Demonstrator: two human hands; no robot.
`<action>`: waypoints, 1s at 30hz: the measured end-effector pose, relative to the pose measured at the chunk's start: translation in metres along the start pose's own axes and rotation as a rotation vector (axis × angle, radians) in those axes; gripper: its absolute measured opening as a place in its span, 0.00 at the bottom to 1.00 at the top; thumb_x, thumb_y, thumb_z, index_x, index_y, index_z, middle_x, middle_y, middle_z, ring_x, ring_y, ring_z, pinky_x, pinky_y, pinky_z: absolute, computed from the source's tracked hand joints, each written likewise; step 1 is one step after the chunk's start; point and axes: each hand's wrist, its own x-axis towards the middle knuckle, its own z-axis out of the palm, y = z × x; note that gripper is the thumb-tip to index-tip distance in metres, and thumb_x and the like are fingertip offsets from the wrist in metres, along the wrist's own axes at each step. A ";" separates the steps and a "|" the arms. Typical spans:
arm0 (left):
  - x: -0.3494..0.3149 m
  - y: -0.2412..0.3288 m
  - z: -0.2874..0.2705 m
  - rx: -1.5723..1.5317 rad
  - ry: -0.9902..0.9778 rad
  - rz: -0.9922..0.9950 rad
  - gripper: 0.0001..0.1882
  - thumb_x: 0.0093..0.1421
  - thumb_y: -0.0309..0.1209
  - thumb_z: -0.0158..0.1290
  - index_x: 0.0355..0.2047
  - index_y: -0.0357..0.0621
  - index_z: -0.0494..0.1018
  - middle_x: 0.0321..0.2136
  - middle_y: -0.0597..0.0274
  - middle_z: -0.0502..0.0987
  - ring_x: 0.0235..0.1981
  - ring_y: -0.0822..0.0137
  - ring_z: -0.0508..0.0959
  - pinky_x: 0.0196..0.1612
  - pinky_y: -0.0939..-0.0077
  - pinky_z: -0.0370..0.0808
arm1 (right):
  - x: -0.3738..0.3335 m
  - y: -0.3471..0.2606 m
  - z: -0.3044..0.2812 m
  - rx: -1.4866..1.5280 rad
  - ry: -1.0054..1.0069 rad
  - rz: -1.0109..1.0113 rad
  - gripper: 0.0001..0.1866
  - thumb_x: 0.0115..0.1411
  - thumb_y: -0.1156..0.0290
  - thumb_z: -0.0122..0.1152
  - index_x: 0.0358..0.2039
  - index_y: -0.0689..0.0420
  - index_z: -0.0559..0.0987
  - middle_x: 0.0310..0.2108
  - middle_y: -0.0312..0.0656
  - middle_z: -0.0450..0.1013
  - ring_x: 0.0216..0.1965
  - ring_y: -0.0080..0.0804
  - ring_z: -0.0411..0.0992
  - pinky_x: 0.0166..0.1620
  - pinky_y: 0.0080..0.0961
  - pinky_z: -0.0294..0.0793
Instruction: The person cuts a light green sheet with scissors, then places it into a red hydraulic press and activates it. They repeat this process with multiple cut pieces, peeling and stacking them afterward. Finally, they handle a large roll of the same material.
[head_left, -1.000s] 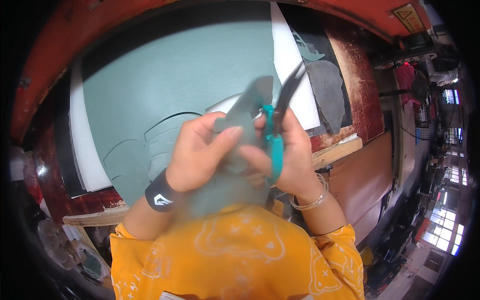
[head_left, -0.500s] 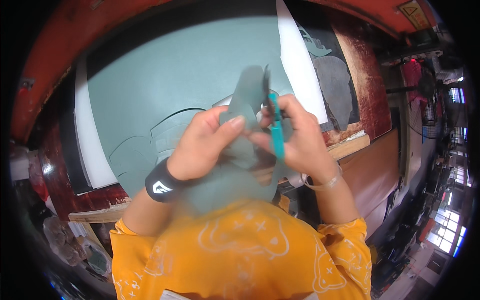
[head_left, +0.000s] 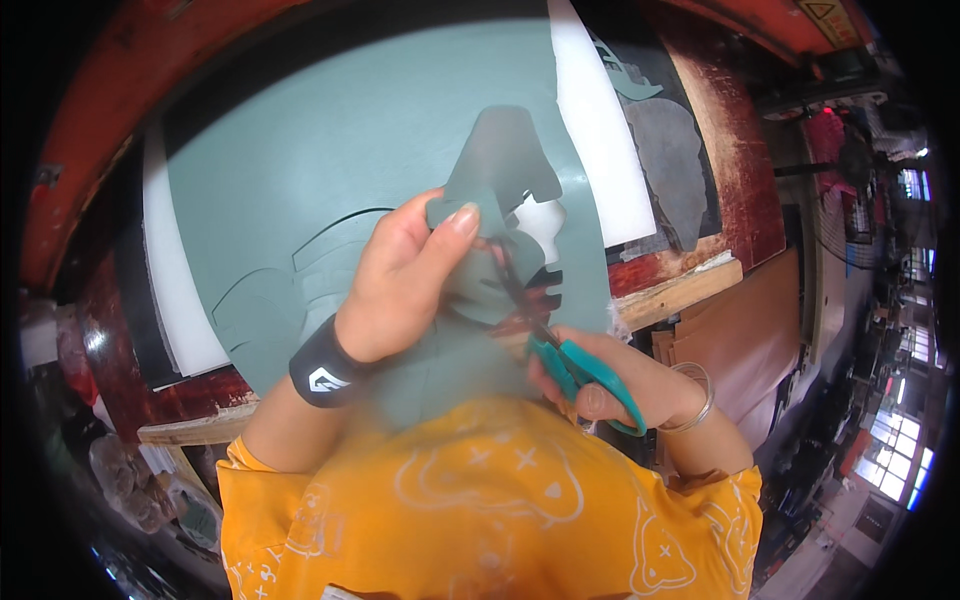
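My left hand pinches a grey-green cut piece of sheet material between thumb and fingers, holding it up over the table. My right hand grips scissors with teal handles; their dark blades point up and left into the piece, just below my left thumb. A black wristband sits on my left wrist and a thin bangle on my right. Under both hands lies a large grey-green sheet with curved cut lines.
White backing sheets show beside the large sheet on a dark red worktable with a wooden edge. Grey offcuts lie at the right. An orange frame arcs over the back. A workshop aisle runs down the right.
My right hand has dropped toward my chest and turned the scissors so the blades point up-left. The cut piece is now raised higher in my left hand.
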 end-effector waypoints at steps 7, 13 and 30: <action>-0.001 0.004 -0.002 -0.026 -0.035 -0.014 0.16 0.65 0.39 0.42 0.40 0.37 0.68 0.33 0.60 0.76 0.34 0.73 0.75 0.40 0.78 0.72 | 0.011 0.006 0.005 -0.135 0.154 -0.114 0.15 0.54 0.70 0.60 0.41 0.59 0.68 0.33 0.39 0.67 0.35 0.24 0.66 0.39 0.25 0.68; -0.002 0.003 -0.010 -0.036 -0.108 -0.033 0.19 0.65 0.40 0.45 0.43 0.34 0.68 0.32 0.60 0.76 0.31 0.72 0.75 0.35 0.77 0.74 | 0.025 0.021 0.005 0.002 0.181 -0.200 0.17 0.52 0.77 0.57 0.44 0.57 0.70 0.36 0.35 0.66 0.36 0.23 0.64 0.40 0.22 0.67; 0.002 0.004 -0.013 -0.113 -0.205 -0.095 0.18 0.64 0.40 0.45 0.41 0.33 0.69 0.33 0.59 0.75 0.33 0.73 0.74 0.37 0.78 0.71 | 0.030 0.017 -0.004 0.192 0.056 -0.227 0.26 0.48 0.79 0.55 0.50 0.58 0.66 0.40 0.32 0.64 0.41 0.21 0.61 0.45 0.18 0.64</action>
